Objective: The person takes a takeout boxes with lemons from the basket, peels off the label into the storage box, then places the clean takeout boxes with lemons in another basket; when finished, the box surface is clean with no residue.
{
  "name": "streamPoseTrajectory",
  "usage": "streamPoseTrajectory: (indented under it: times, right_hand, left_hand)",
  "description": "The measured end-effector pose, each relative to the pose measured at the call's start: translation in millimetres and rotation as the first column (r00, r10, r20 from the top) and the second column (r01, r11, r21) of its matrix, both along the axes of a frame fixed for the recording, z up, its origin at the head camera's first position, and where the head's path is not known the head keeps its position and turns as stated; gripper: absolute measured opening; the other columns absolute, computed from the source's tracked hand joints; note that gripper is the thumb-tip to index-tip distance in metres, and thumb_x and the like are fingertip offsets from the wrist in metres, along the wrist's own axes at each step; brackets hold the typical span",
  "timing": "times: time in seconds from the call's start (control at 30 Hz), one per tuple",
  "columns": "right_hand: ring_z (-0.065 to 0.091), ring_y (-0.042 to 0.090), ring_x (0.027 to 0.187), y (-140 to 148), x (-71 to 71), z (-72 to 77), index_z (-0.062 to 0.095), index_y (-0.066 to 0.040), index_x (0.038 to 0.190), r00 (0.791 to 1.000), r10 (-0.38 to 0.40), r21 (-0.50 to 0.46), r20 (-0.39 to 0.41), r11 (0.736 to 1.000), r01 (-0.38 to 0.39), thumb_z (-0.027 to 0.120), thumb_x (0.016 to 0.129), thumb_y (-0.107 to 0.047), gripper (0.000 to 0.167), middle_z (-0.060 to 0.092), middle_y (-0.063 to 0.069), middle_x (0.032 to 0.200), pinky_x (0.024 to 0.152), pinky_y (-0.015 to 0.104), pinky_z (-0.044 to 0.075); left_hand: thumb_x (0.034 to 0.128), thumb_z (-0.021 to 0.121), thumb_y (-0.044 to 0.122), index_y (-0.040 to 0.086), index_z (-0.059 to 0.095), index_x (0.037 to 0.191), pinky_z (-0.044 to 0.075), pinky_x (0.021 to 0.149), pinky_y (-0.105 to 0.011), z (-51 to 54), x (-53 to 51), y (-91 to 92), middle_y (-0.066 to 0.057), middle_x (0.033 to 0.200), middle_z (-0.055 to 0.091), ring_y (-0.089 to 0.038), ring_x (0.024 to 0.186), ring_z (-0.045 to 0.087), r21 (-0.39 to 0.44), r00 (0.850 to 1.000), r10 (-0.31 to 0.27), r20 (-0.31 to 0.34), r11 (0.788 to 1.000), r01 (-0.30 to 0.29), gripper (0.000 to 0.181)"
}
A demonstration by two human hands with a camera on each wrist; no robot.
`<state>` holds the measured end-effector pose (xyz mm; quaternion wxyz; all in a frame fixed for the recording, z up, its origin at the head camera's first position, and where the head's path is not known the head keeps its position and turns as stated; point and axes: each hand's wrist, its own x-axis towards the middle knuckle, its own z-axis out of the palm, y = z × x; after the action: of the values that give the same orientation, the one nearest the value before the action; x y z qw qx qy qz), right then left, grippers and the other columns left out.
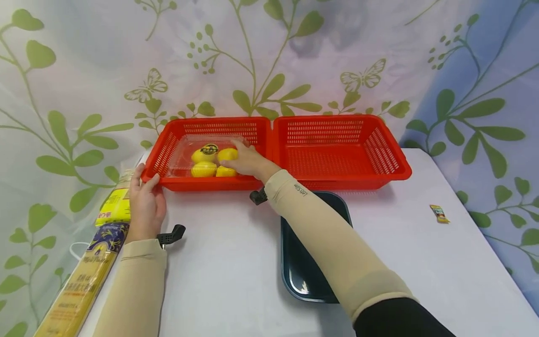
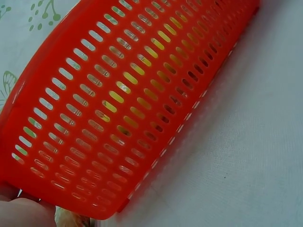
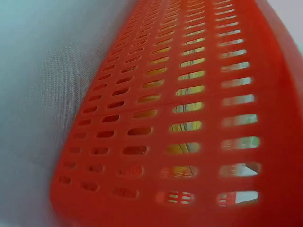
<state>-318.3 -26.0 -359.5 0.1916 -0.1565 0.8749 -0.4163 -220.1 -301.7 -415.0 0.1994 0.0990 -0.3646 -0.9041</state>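
My left hand [image 1: 147, 206] grips the front left corner of a red slotted plastic basket [image 1: 210, 185], its thumb and fingers at the rim. Inside that basket lies a clear plastic box [image 1: 178, 157] with several yellow fruits [image 1: 204, 169], lemon-like, and a round dark label on its lid. Reaching over the front rim, my right hand [image 1: 249, 162] rests spread fingers on the right end of the box. The left wrist view shows the slotted basket wall [image 2: 94, 118] and part of a thumb [image 2: 28, 213]. Only basket wall [image 3: 156, 113] appears in the right wrist view; the hand is hidden there.
A second red basket [image 1: 324, 159] stands against the first on the right. Under my right forearm lies a dark tray [image 1: 303, 267]. A yellow packet [image 1: 115, 206] and a long noodle-like packet [image 1: 84, 281] line the left edge. One small wrapped packet [image 1: 440, 214] lies far right.
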Motion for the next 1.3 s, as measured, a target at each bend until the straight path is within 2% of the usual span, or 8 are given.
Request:
streamPoseTrajectory:
  times: [0.1,0.23,0.37,0.53,0.7,0.97,1.1,1.3]
  right_hand:
    - [0.024,0.035,0.153,-1.0,-3.2,-1.1,0.017,-0.026,0.169,0.999,-0.023,-0.029,0.027,0.999,0.024,0.069,0.103,-0.04,0.085,0.024,0.01,0.171,0.122,0.055,0.027]
    - [0.048,0.031,0.129,-0.5,-7.4,-1.7,0.017,-0.028,0.169,0.995,-0.044,-0.076,0.088,0.996,0.051,0.068,0.104,-0.034,0.083,0.039,0.014,0.16,0.113,0.048,0.042]
    - [0.054,0.027,0.114,-0.3,-11.3,-1.2,0.019,-0.032,0.169,0.991,-0.07,-0.113,0.117,0.99,0.083,0.068,0.105,-0.031,0.08,0.04,0.012,0.158,0.102,0.043,0.05]
    - [0.056,0.027,0.078,0.1,-10.2,0.7,0.023,-0.036,0.168,0.982,-0.096,-0.16,0.162,0.979,0.123,0.07,0.104,-0.027,0.08,0.047,0.01,0.146,0.074,0.036,0.055]
    - [0.053,0.026,0.06,-1.4,-5.1,1.3,0.035,-0.033,0.165,0.98,-0.158,-0.213,0.123,0.96,0.181,0.07,0.104,-0.022,0.071,0.055,0.011,0.139,0.065,0.038,0.056]
    - [0.061,0.027,0.052,-9.2,-3.0,-2.3,0.05,-0.029,0.157,0.961,-0.273,-0.297,0.041,0.915,0.273,0.071,0.103,-0.015,0.061,0.049,0.011,0.151,0.06,0.04,0.062]
    - [0.062,0.028,0.053,-9.9,-3.3,-0.7,0.05,-0.03,0.158,0.953,-0.301,-0.287,0.023,0.912,0.294,0.071,0.103,-0.016,0.061,0.054,0.011,0.143,0.057,0.035,0.061]
    - [0.063,0.025,0.062,-6.5,2.7,5.7,0.052,-0.028,0.156,0.937,-0.349,-0.328,0.034,0.881,0.34,0.072,0.102,-0.015,0.059,0.054,0.011,0.137,0.058,0.035,0.062]
  left_hand:
    - [0.1007,0.064,-0.008,0.023,0.052,0.153,0.038,0.114,-0.029,0.2,0.7,-0.6,0.007,0.162,0.033,-0.015,0.149,0.037,-0.004,1.0,-0.004,-0.002,1.0,0.004,0.062]
    - [0.1008,0.065,-0.007,0.024,0.052,0.153,0.039,0.114,-0.028,0.4,1.5,-0.8,0.007,0.162,0.033,-0.015,0.148,0.038,-0.013,1.0,-0.008,0.011,1.0,0.008,0.062]
    - [0.1013,0.065,-0.005,0.024,0.049,0.155,0.037,0.115,-0.029,1.5,0.8,-1.2,0.006,0.163,0.032,-0.015,0.149,0.036,-0.031,1.0,-0.021,-0.002,0.999,0.021,0.063]
    - [0.1027,0.063,-0.005,0.022,0.047,0.155,0.038,0.114,-0.029,2.4,-0.9,-0.2,0.004,0.163,0.032,-0.016,0.15,0.036,-0.068,1.0,-0.021,-0.02,0.997,0.02,0.061]
    - [0.1036,0.061,-0.004,0.023,0.047,0.155,0.038,0.115,-0.029,0.4,-0.4,1.3,0.004,0.163,0.033,-0.016,0.149,0.037,-0.088,1.0,-0.016,-0.02,0.996,0.014,0.06]
    - [0.1028,0.063,-0.004,0.023,0.048,0.155,0.037,0.115,-0.029,-2.1,2.0,-1.4,0.004,0.163,0.033,-0.015,0.15,0.036,-0.076,1.0,0.001,-0.006,0.997,-0.002,0.06]
    - [0.1022,0.063,-0.005,0.022,0.049,0.154,0.037,0.115,-0.03,-1.6,1.1,-1.3,0.004,0.163,0.034,-0.016,0.15,0.036,-0.066,1.0,0.011,-0.005,0.998,-0.012,0.06]
    - [0.1033,0.063,-0.003,0.023,0.048,0.155,0.038,0.115,-0.029,-1.6,-0.1,0.6,0.004,0.164,0.032,-0.015,0.15,0.036,-0.1,1.0,0.004,0.006,0.995,-0.004,0.06]
